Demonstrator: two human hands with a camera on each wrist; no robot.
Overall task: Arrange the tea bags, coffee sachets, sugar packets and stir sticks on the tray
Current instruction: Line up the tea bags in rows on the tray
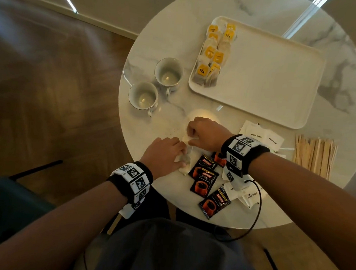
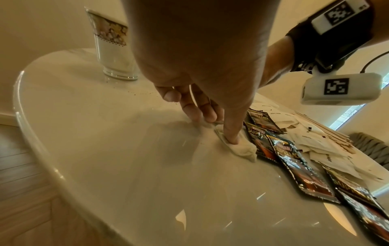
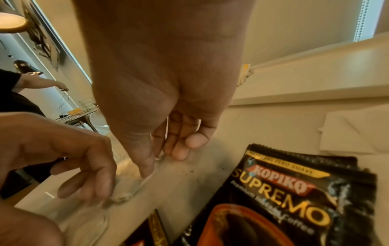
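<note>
A loose tea bag [image 1: 185,165] lies on the round marble table [image 1: 152,128] between my hands. My left hand [image 1: 165,153] holds it down: the thumb presses on the tea bag [image 2: 244,151] while the curled fingers [image 2: 200,109] touch its far end. My right hand [image 1: 207,135] pinches the upper edge of the tea bag [image 3: 126,188] with thumb and curled fingers. Several yellow-tagged tea bags [image 1: 211,54] lie in rows at the left end of the white tray [image 1: 273,78]. Black coffee sachets [image 1: 204,179] lie just right of my left hand.
Two white cups [image 1: 169,74] [image 1: 143,96] stand left of the tray. White sugar packets [image 1: 260,136] and a spread of wooden stir sticks [image 1: 314,154] lie right of my right wrist, with more sugar packets [image 1: 247,195] near the front edge. Dark crumbs dot the table.
</note>
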